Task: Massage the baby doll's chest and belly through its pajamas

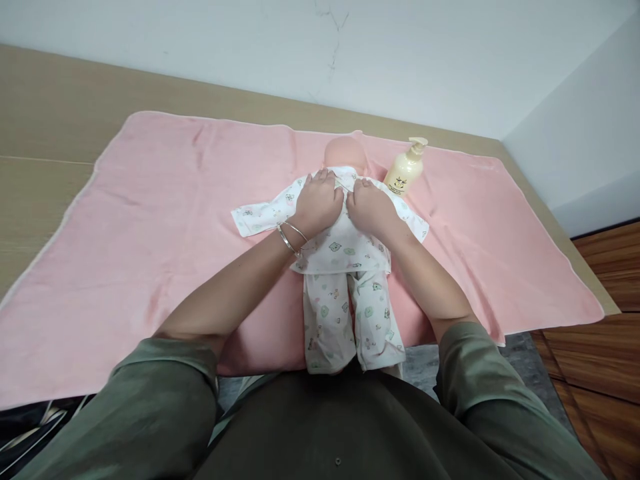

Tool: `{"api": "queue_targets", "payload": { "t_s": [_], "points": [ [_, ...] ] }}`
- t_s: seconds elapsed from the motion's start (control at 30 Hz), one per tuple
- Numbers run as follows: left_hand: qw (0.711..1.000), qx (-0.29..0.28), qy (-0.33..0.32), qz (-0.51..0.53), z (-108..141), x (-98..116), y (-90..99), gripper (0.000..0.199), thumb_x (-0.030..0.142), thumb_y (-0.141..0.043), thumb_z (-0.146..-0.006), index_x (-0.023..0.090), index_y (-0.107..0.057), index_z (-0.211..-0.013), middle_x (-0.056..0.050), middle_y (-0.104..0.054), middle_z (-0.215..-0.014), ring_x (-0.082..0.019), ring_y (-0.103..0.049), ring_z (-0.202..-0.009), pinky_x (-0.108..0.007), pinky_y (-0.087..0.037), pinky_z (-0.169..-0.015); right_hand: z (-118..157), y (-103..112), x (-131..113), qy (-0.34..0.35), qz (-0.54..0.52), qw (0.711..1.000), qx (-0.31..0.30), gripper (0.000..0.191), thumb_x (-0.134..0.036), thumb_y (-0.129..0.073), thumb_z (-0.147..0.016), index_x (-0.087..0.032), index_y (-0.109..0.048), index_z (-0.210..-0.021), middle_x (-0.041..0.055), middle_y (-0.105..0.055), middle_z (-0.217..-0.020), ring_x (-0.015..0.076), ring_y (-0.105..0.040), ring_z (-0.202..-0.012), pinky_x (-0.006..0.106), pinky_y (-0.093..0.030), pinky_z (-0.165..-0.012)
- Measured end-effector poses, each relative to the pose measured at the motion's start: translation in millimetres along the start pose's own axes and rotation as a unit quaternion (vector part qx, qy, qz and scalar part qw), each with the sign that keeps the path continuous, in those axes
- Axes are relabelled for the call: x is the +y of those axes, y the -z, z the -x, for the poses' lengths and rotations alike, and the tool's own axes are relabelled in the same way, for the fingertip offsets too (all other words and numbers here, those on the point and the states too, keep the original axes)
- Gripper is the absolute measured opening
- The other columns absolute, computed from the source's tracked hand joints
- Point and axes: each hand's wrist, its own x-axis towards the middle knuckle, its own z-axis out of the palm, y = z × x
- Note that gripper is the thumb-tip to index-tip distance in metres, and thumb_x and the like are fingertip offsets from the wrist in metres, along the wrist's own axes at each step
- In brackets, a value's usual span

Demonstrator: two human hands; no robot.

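A baby doll lies on a pink blanket, its bald head away from me and its legs toward me. It wears a white printed baby shirt and matching trousers. My left hand, with bracelets at the wrist, is on the shirt's upper part left of the neckline, fingers bent onto the cloth. Across from it, my right hand has its fingers curled on the cloth right of the neckline. Both hands appear closed on the shirt; my fingertips are partly hidden. The left sleeve lies stretched out sideways.
A cream pump bottle stands on the blanket just right of the doll's head. The blanket covers much of a wooden table against a white wall. Brown wooden panels are at the lower right. The trouser legs reach the table's near edge.
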Motion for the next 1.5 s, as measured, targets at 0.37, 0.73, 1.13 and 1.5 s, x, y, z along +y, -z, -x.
{"api": "queue_targets", "payload": {
  "t_s": [0.37,0.73,1.13,1.5],
  "points": [
    [0.998,0.061,-0.01,0.016,6,2,-16.0,0.056,0.026,-0.036,-0.1,-0.006,-0.045,-0.145,-0.029,-0.046,-0.154,-0.034,-0.042,-0.148,-0.048,-0.033,-0.124,-26,-12,20,-0.027,-0.067,0.997,0.007,0.051,-0.027,-0.028,-0.103,0.004,-0.05,-0.137,0.0269,-0.051,-0.151,0.033,-0.042,-0.147,0.048,-0.031,-0.123],
    [0.997,0.066,-0.007,-0.038,13,11,-8.5,0.054,0.023,-0.033,-0.101,-0.007,-0.047,-0.144,-0.029,-0.051,-0.15,-0.033,-0.048,-0.144,-0.046,-0.04,-0.119,-21,-8,18,-0.009,-0.055,0.998,0.018,0.048,-0.028,-0.029,-0.103,0.001,-0.057,-0.129,0.0264,-0.059,-0.141,0.034,-0.052,-0.137,0.048,-0.037,-0.117],
    [1.0,0.027,0.011,0.003,5,5,-5.3,0.058,0.025,-0.036,-0.099,-0.008,-0.043,-0.146,-0.028,-0.047,-0.154,-0.032,-0.041,-0.148,-0.045,-0.032,-0.125,-16,-8,17,-0.033,-0.028,0.998,0.034,0.049,-0.035,-0.029,-0.103,-0.007,-0.067,-0.116,0.0217,-0.073,-0.117,0.034,-0.068,-0.111,0.044,-0.051,-0.095],
    [0.998,0.032,0.001,0.063,-5,-11,-12.6,0.063,0.032,-0.043,-0.094,-0.001,-0.045,-0.147,-0.025,-0.043,-0.157,-0.034,-0.037,-0.15,-0.048,-0.028,-0.126,-3,4,9,-0.002,0.02,1.0,-0.01,0.04,-0.025,-0.032,-0.101,-0.008,-0.068,-0.106,0.0228,-0.072,-0.111,0.0354,-0.067,-0.108,0.047,-0.052,-0.096]
  ]
}}
